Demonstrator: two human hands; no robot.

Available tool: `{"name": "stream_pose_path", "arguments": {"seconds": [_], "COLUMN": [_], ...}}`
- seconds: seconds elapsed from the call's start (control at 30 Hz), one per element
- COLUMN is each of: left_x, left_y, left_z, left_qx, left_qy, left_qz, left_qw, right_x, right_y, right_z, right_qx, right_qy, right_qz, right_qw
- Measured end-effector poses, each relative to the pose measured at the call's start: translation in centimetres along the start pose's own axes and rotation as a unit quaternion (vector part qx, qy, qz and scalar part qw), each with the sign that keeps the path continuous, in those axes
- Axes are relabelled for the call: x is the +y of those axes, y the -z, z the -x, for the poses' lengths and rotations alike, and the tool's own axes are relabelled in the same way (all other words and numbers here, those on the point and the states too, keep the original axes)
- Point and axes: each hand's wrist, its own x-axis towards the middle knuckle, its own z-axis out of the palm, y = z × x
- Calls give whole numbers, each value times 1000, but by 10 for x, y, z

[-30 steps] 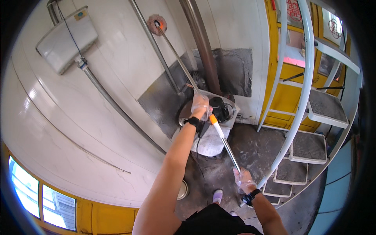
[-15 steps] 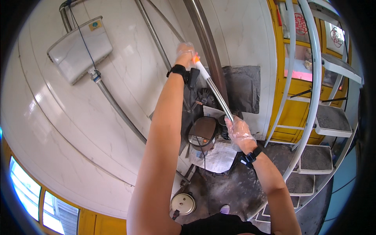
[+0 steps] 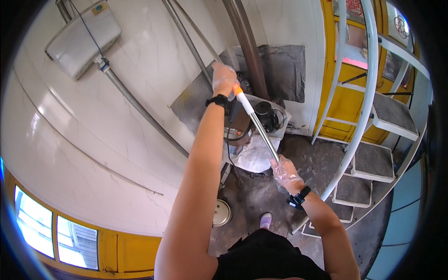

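Note:
I hold a long silver pole (image 3: 264, 134) with a white and orange collar, slanting from upper left to lower right. My left hand (image 3: 224, 79), in a clear plastic glove, is closed round it just above the orange part. Lower down, my right hand (image 3: 285, 173), gloved the same way, grips the pole near its lower end. Beyond my left hand a thin grey rod (image 3: 198, 32) runs up roughly in line with the pole; my hand hides whether they join. The top end is out of view.
Below the pole stand a brown round appliance (image 3: 241, 122) and a black pot-like vessel (image 3: 266, 116) on a paper-covered surface. White metal stairs (image 3: 373, 161) rise at the right. A thick brown pipe (image 3: 249, 51) and a white tank (image 3: 84, 39) are by the wall. A lidded pot (image 3: 221, 213) sits on the floor.
The view has shifted, so the wall tank and appliance appear higher. Both hands keep their hold on the pole, now lower in the picture. More of the floor and my foot shows.

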Motion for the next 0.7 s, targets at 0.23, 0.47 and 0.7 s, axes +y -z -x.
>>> {"name": "stream_pose_path", "arguments": {"seconds": [0.23,0.47,0.7], "left_x": [-23,14,3], "left_y": [-86,-96,-149], "left_z": [75,125,142], "left_qx": [-48,-160,-140], "left_qy": [7,-199,-182], "left_qz": [-109,-399,-398], "left_qw": [993,880,888], "right_x": [8,55,80], "right_y": [8,-1,-11], "right_z": [90,140,172], "right_qx": [-109,-106,-130], "right_qy": [-158,-148,-253], "right_qz": [-33,-28,-357], "right_qw": [981,983,890]}}
